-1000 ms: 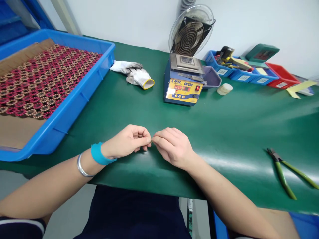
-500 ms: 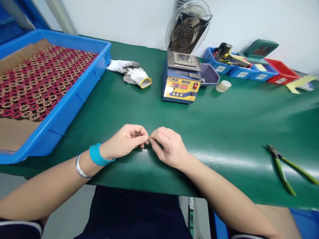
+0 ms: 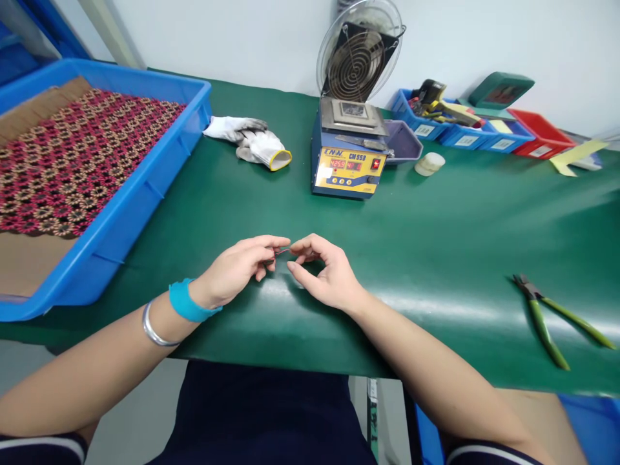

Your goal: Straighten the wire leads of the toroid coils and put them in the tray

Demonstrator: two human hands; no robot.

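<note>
My left hand (image 3: pixel 242 266), with a turquoise band (image 3: pixel 186 301) and a silver bangle at the wrist, is closed on a small part with thin reddish wire (image 3: pixel 281 251). The wire sticks out past its fingertips to the right; fingers hide most of the part. Facing it, my right hand (image 3: pixel 325 270) has its thumb and index finger parted, and I see nothing gripped between them. Its index fingertip is right by the wire's end; whether they touch is unclear. Both hands are just above the green mat (image 3: pixel 252 329).
A blue tray (image 3: pixel 130 226) of pink and copper wound rings stands left. Behind my hands are gloves (image 3: pixel 264 147), a CM 558 solder pot (image 3: pixel 346 169) with a fan (image 3: pixel 357 68), and a round container (image 3: pixel 429 164). Green-handled cutters (image 3: pixel 542 316) lie right; small bins (image 3: pixel 467 137) line the back.
My right thumb and fingers have come apart from the pinch at the left fingertips. My left index finger has straightened, and the reddish wire now shows between the hands. The camera view shifted slightly.
</note>
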